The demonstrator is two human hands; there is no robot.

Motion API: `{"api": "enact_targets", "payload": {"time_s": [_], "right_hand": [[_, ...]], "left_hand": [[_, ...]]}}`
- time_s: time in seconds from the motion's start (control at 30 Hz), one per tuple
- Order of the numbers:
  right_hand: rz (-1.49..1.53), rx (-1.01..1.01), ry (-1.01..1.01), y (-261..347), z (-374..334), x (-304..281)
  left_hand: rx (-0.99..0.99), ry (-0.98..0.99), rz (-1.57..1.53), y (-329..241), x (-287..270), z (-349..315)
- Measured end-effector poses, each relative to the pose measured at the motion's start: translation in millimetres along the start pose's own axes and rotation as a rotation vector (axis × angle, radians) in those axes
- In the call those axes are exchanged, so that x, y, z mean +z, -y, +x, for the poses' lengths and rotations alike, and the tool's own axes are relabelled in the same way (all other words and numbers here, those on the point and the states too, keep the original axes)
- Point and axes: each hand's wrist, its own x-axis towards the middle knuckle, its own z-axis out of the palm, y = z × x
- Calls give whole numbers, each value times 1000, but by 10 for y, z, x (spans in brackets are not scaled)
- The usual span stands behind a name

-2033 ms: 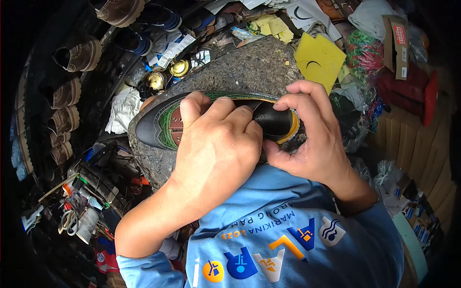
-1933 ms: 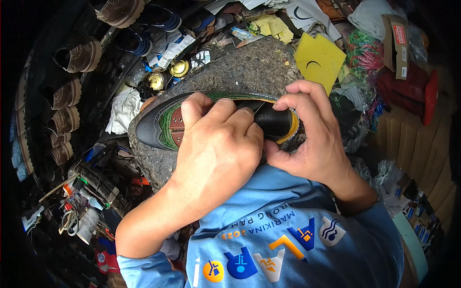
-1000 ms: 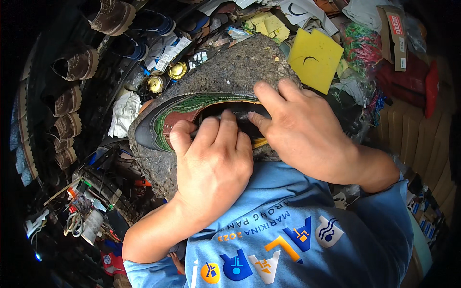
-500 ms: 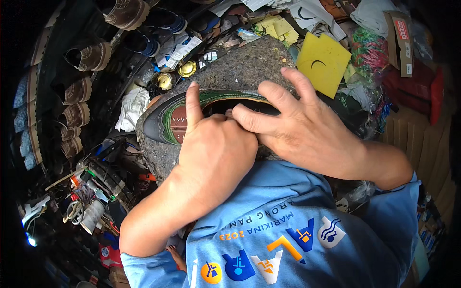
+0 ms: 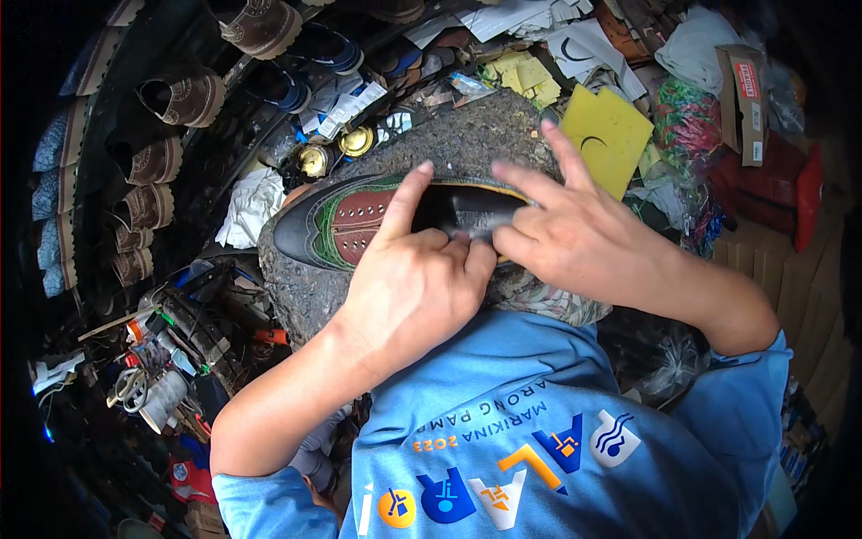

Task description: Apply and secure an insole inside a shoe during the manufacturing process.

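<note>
Item: one low shoe [image 5: 359, 222], leather-look; black toe cap, green wing panel, brown lacing panel with eyelets, no lace seen. Location: on a rough grey stone block [image 5: 485, 117], toe to my left, opening upward, under both my hands.

Grip, left: left hand [image 5: 417, 278], back upward, over the near side of the shoe. Outermost finger stretched across the opening; the others bent at its near edge. Whether they pinch anything I cannot tell.

Grip, right: right hand [image 5: 588, 238], two fingers spread above the shoe, the rest bent at the rear of the opening, close beside my left fingers. Whether these grasp anything I cannot tell.

Handling note: I judge this to be fingertip work at the black interior [image 5: 440, 207]. Best done with the sole seated firmly on the stone, pressure light and even, both hands working against each other so the shoe does not rock, spare fingers clear of the rim.

Obscured: heel and near rear wall, behind my hands; sole, underneath; bent fingertips, partly lost in the opening. One raised right fingertip is blurred. A greyish patch inside may be sheen or a separate piece; not determinable.
</note>
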Motion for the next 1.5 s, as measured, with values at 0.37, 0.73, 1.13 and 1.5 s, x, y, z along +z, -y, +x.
{"api": "enact_targets", "payload": {"time_s": [0.37, 0.73, 1.13, 1.5], "right_hand": [[2256, 630, -437, -67, 333, 721], [2281, 412, -535, -61, 567, 982], [2285, 567, -593, -41, 503, 1164], [2206, 576, -536, -11, 530, 1031]], "left_hand": [[249, -315, 27, 130, -330, -300], [-310, -19, -459, -415, -216, -563], [-416, 10, -550, -531, -17, -543], [-270, -66, -366, -310, -230, -405]]}}
